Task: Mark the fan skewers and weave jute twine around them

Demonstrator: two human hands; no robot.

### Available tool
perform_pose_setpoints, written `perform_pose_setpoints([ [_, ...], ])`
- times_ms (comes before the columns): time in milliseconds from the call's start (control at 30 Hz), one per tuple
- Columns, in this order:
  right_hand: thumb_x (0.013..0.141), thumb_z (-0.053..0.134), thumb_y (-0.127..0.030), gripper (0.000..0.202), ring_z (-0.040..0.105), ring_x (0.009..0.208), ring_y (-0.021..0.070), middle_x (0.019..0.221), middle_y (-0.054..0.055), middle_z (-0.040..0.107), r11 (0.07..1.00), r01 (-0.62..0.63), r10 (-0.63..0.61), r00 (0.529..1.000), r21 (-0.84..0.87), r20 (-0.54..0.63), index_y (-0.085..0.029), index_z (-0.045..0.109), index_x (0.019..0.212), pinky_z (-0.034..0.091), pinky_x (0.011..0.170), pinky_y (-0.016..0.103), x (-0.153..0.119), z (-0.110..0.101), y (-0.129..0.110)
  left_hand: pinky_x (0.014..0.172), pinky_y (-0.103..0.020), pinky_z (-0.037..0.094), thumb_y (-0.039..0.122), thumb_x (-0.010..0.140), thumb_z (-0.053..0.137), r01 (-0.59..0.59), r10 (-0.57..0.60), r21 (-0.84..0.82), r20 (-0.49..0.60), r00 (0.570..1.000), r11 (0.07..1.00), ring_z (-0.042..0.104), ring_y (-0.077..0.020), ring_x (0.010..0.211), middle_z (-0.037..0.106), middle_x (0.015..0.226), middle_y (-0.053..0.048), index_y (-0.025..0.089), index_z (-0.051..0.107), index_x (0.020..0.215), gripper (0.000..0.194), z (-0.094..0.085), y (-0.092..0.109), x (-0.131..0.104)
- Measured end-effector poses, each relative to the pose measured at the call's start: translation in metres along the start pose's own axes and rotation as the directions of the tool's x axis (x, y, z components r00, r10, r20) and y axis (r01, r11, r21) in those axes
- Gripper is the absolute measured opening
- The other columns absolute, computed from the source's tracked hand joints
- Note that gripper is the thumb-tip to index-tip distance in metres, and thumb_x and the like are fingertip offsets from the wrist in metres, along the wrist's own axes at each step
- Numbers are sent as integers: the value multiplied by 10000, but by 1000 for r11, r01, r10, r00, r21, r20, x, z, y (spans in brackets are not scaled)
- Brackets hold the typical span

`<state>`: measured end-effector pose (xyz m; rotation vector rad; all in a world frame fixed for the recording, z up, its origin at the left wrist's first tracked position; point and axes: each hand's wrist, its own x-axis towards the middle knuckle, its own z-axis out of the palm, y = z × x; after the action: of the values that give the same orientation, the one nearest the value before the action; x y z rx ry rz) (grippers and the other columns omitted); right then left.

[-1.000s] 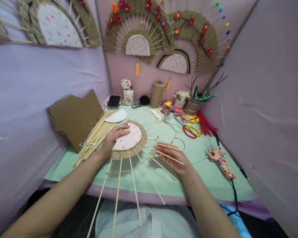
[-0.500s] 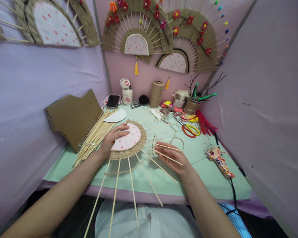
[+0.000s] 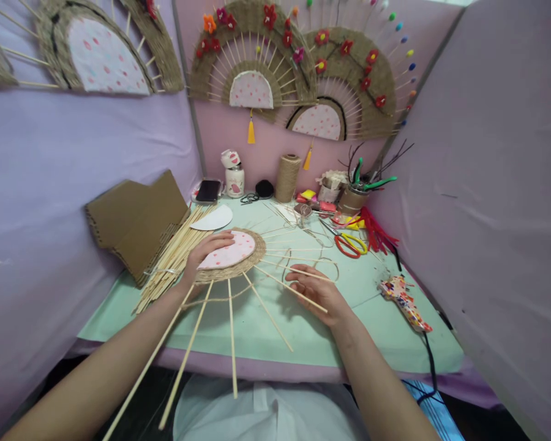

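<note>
My left hand (image 3: 210, 250) grips the straight side of a half-round fan (image 3: 232, 250), its fingers lying on the pink-dotted white cloth and its thumb hidden. Woven twine borders the cloth, and thin wooden sticks (image 3: 233, 343) spread out from it like rays. A loose strand of twine (image 3: 218, 299) runs across the front sticks. Under and beside the right-hand sticks, my right hand (image 3: 314, 293) has its fingers curled, with a loop of twine (image 3: 285, 264) at the fingertips. Two sticks cross in front of that hand.
At the left lie a bundle of sticks (image 3: 168, 263), bent cardboard (image 3: 138, 214) and a white half-disc (image 3: 213, 218). Behind stands a twine spool (image 3: 288, 177). Scissors (image 3: 349, 244) and a patterned glue gun (image 3: 404, 300) with a cord lie right. Finished fans (image 3: 252, 64) hang on the walls.
The fan has tilted flatter and shifted slightly left, its front sticks swinging left over my left forearm. My right hand stays near the right-hand sticks, its fingers a little lower against them.
</note>
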<state>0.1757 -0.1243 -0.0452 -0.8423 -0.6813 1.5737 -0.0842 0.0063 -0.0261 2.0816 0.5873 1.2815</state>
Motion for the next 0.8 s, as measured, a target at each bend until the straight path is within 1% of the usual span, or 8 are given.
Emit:
perform_pose_setpoints([
  [167,758,708,-268,231,645,586,104,855,64,714,977,-91,131,969,-191,208,-157,647,951,520,506,189,0,20,-2,1068,-443,332,438,830,579,-98,98,-12,-56,994,995,514,-273,1189,613,1200,-121,209,674,1100,366,13,14,10],
  [233,743,721,-265,290,678,702,145,908,65,715,983,-54,87,979,-174,186,-180,652,1011,550,603,242,8,30,0,1054,-438,351,385,828,599,-132,131,-30,-22,991,991,522,-268,1177,613,1192,-119,218,672,1109,335,26,19,14],
  [333,658,771,-211,398,674,846,188,967,28,715,994,99,-97,994,-43,40,-235,665,1041,549,751,309,24,39,5,1045,-438,361,355,816,615,-167,172,-61,83,982,984,498,-272,1199,613,1174,-110,235,686,1085,303,46,22,18],
  [433,647,765,-215,424,661,913,220,966,19,718,986,156,-153,987,52,-53,-250,665,1057,539,798,346,34,38,6,1078,-428,309,302,806,619,-49,46,26,103,994,998,439,-257,1239,531,1274,-83,263,686,1085,289,60,17,18],
  [533,662,763,-268,425,657,931,237,959,39,720,988,134,-130,990,77,-46,-239,654,1071,547,792,366,34,35,5,1029,-396,368,257,796,590,192,-191,2,33,981,981,457,-222,1189,483,1289,-58,282,635,1158,366,65,11,18],
  [633,639,787,-298,491,652,946,243,987,50,714,985,158,-156,987,71,-34,-245,631,1102,551,798,381,32,33,4,858,-342,488,229,776,559,458,-460,-278,62,886,845,585,-187,983,578,1142,-66,226,543,1249,473,65,10,21],
  [733,616,801,-311,490,659,920,242,976,61,716,984,174,-171,983,44,-68,-238,638,1073,554,785,373,34,31,8,765,-351,521,304,815,514,658,-653,-544,243,717,521,648,-212,879,662,1030,-102,136,522,1229,446,64,15,23],
  [800,610,804,-291,450,667,890,236,952,63,720,986,166,-163,983,25,-87,-227,653,1029,554,777,361,36,29,13,740,-359,532,382,831,524,744,-668,-582,414,619,329,667,-238,865,687,1013,-131,110,553,1175,440,63,17,23],
])
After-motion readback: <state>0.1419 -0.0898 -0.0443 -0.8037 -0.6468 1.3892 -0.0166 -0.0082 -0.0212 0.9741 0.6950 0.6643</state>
